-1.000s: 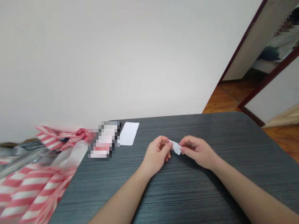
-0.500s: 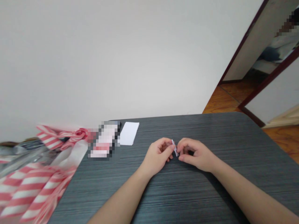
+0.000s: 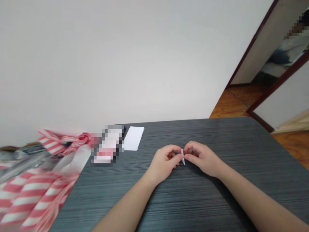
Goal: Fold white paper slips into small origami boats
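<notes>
1. Pinching small paper piece (image 3: 183, 160) over table (image 3: 169, 199).
2. Left hand (image 3: 162, 164), right hand (image 3: 205, 160): thumbs closed against fingers on it, likely opposed for steadiness.
3. Table's far-left: white sheet (image 3: 134, 138), pixelated device (image 3: 108, 143), probably parked clear.

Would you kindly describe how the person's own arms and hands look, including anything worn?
The bare left hand and bare right hand wear no gloves, and no rings show on the visible fingers. Both forearms are bare, without sleeve, watch or bracelet in view.

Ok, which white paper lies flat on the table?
The larger paper, at left; the small white piece is pinched between left hand and right hand.
</notes>
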The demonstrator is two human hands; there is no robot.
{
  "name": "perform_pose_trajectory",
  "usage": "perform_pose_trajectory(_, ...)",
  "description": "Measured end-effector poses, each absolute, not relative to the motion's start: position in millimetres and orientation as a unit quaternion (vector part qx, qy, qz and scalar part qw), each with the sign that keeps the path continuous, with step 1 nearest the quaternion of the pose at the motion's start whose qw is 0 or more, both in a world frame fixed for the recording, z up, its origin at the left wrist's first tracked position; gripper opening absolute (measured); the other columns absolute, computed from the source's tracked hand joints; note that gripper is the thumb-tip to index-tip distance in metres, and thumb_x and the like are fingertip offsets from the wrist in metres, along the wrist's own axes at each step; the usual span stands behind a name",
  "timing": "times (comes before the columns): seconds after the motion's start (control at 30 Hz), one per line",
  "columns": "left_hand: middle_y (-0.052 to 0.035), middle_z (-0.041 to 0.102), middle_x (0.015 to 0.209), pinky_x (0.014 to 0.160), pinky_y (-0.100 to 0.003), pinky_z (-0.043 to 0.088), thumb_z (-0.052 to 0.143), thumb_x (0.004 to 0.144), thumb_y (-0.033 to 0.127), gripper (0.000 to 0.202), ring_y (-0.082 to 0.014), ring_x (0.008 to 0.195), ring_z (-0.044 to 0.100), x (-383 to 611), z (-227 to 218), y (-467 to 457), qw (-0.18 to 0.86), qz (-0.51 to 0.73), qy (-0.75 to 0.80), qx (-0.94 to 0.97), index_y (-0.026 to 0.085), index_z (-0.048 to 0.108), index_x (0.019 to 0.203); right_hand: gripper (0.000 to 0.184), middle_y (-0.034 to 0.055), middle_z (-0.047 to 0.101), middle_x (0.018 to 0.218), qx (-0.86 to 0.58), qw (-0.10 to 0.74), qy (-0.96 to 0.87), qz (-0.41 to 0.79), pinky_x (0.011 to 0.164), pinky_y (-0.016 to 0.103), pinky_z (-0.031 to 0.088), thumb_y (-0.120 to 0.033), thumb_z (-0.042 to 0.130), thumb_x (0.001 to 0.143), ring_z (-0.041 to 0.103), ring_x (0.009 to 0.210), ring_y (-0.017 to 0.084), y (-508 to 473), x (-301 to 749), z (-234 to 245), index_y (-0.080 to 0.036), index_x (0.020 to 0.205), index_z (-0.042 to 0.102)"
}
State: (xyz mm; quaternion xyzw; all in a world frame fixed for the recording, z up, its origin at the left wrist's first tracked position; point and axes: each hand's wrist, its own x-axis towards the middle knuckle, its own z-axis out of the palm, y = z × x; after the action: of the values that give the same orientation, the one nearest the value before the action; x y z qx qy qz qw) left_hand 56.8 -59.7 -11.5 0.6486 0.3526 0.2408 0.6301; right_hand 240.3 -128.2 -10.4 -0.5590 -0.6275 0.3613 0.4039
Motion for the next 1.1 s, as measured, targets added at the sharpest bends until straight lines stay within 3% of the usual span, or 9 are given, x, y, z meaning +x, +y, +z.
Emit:
perform_pose_trajectory(0.4, 0.0000, 0.064, 0.065, 0.053, -0.022, 0.047, 0.069, 0.080, 0.031, 0.019, -0.0105, 0.054, 0.056, 56.4, -11.9, -60.8, 0.635, 0.237, 0.354, 0.644, 0.014, 0.066, 0.089, 0.008, -0.0017, 0.055, 0.074, -0.557, 0.401, -0.610, 0.396, 0.062, 0.025, 0.041, -0.023, 0.065, 0.087, 0.050, 0.066, 0.013, -127.7, 238.8, -9.7, -0.019, 0.085, 0.059)
perform_pose_trajectory(0.63, 0.0003, 0.060, 0.070, 0.054, -0.021, 0.039, 0.069, 0.081, 0.035, 0.020, -0.0104, 0.059, 0.050, 55.4, -12.0, -58.9, 0.565, 0.254, 0.344, 0.706, 0.016, 0.067, 0.083, 0.019, -0.0043, 0.049, 0.069, -0.561, 0.413, -0.574, 0.430, 0.057, 0.024, 0.036, -0.031, 0.068, 0.086, 0.044, 0.062, 0.012, -128.9, 240.1, -15.0, -0.020, 0.082, 0.053)
perform_pose_trajectory(0.87, 0.0024, 0.053, 0.063, 0.053, -0.021, 0.033, 0.065, 0.084, 0.034, 0.022, -0.0101, 0.057, 0.043, 55.2, -3.9, -59.5, 0.536, 0.237, 0.345, 0.733, 0.015, 0.065, 0.073, 0.013, -0.0014, 0.056, 0.072, -0.574, 0.394, -0.602, 0.391, 0.060, 0.025, 0.039, -0.031, 0.066, 0.087, 0.049, 0.065, 0.014, -127.8, 241.6, -10.5, -0.018, 0.087, 0.064)
perform_pose_trajectory(1.1, 0.0019, 0.055, 0.066, 0.056, -0.021, 0.034, 0.057, 0.088, 0.034, 0.023, -0.0113, 0.060, 0.045, 54.5, -2.9, -59.8, 0.537, 0.224, 0.330, 0.743, 0.016, 0.063, 0.074, 0.014, -0.0028, 0.053, 0.067, -0.579, 0.411, -0.592, 0.382, 0.056, 0.024, 0.038, -0.028, 0.063, 0.088, 0.047, 0.060, 0.013, -128.1, 243.9, -10.3, -0.018, 0.079, 0.059)
